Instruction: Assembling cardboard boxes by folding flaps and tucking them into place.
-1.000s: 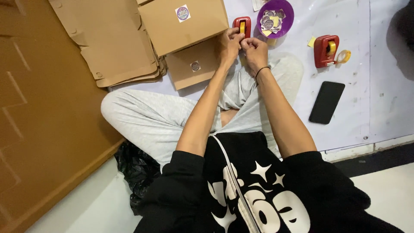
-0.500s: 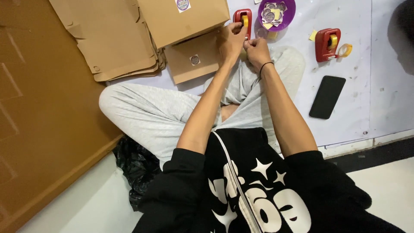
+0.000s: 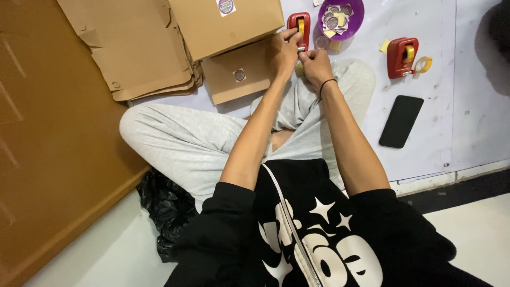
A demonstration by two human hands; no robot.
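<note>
overhead, the person sat cross-legged on a white floor sheet (image 3: 451, 64), both bare forearms stretched toward the upper middle of the frame. the left hand (image 3: 283, 53) rested against the near red tape dispenser (image 3: 299, 27), fingers curled narrow around its front edge, seemingly steadying it. the right hand (image 3: 315, 65) sat just below and beside it, fingers pinched close together; it probably held a short strip of yellowish tape, though the strip was too small to make out for certain. a black band circled that wrist.

the step in hand looked like drawing and tearing a piece of tape from the dispenser. just left of the hands, touching the left wrist, lay a small flat cardboard box (image 3: 236, 74) with a round sticker on top, and above it a bigger cardboard box (image 3: 223, 21) with a sticker too. flattened cardboard blanks (image 3: 138, 53) were stacked in the upper left.

a purple bowl (image 3: 340, 18) of round stickers stood just right of the dispenser at the top edge. further right stood a second red tape dispenser (image 3: 402, 57) with a loose yellow tape roll (image 3: 423, 65) touching it, and below those a black phone (image 3: 401, 121) lay face down.

by my judgement, the next move called for a clean tear against the cutter, then carrying the strip left to the small box without letting it fold on itself.
</note>
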